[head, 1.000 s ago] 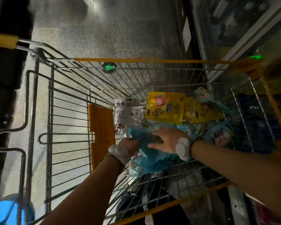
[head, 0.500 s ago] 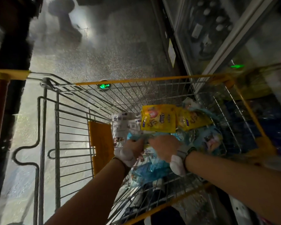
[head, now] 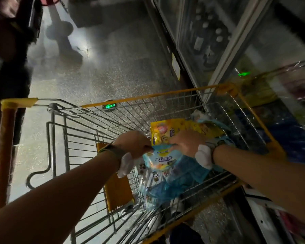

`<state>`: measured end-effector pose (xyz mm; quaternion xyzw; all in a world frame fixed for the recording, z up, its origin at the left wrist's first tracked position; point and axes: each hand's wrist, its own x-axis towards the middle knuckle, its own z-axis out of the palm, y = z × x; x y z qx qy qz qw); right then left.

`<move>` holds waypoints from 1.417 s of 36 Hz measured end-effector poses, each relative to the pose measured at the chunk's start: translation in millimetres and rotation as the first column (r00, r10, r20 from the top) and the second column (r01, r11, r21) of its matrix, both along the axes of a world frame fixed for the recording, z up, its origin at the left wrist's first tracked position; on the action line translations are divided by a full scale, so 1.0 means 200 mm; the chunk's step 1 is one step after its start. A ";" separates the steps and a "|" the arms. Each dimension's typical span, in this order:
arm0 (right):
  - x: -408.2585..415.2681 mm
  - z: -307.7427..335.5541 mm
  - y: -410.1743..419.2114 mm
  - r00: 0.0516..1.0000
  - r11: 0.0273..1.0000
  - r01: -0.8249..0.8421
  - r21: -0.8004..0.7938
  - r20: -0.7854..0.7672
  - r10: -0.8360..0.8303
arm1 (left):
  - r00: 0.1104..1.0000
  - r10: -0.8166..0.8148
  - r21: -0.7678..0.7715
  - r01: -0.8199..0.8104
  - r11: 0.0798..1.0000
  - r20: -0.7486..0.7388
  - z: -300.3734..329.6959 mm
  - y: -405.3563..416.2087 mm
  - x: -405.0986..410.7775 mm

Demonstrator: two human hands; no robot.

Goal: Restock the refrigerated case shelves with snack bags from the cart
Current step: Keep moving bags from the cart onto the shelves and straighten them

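Both my hands are inside a wire shopping cart with yellow trim. My left hand and my right hand together grip the top edge of a light blue snack bag, which is lifted above a pile of blue bags. Behind my hands lie two yellow snack bags and another blue bag on the cart's floor. The glass door of the refrigerated case stands along the right, just beyond the cart.
The cart's orange handle is at the left, and a yellow child-seat flap hangs inside the near end. Speckled grey floor stretches ahead. Dark shelving borders the left side.
My hands have closed on a light blue bag and raised it off the pile. The view has tilted up, showing more of the floor and the case door.
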<state>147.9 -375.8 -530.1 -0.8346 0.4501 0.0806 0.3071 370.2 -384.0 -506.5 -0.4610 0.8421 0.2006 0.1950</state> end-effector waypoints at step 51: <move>-0.80 1.40 0.54 0.485 0.497 0.856 -0.145 0.560 -0.672 | 0.462 0.271 0.286 -0.040 0.957 -0.844 1.14 -0.05 -0.70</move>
